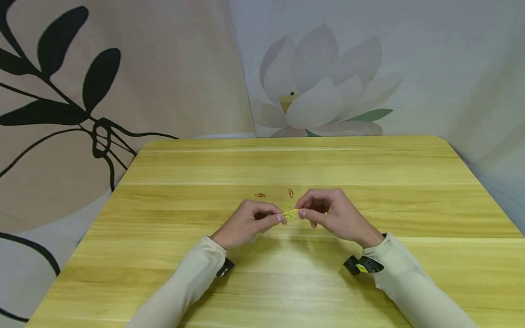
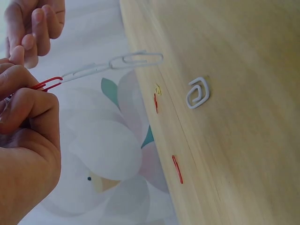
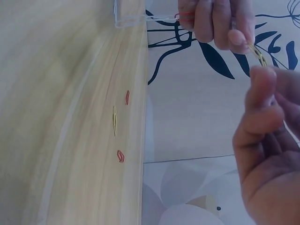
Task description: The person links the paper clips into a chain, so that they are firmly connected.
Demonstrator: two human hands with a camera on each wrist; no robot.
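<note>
Between the fingertips of both hands is yellow paper clip wire [image 1: 290, 214]; I cannot tell if it is one clip or two. My left hand [image 1: 253, 220] pinches its left end, and my right hand [image 1: 333, 213] pinches the right end between thumb and fingers. From the left hand also hangs a chain: a red paper clip [image 2: 55, 80], partly hidden by the fingers, linked to white paper clips [image 2: 137, 60]. How the red clip joins the yellow wire is hidden in the left hand.
Two loose red paper clips [image 1: 260, 195] lie on the wooden table [image 1: 197, 164] just beyond the hands. A yellow paper clip [image 3: 115, 121] lies between them. A white paper clip [image 2: 198, 93] lies nearer me. Patterned cloth [image 1: 184, 68] hangs behind the table.
</note>
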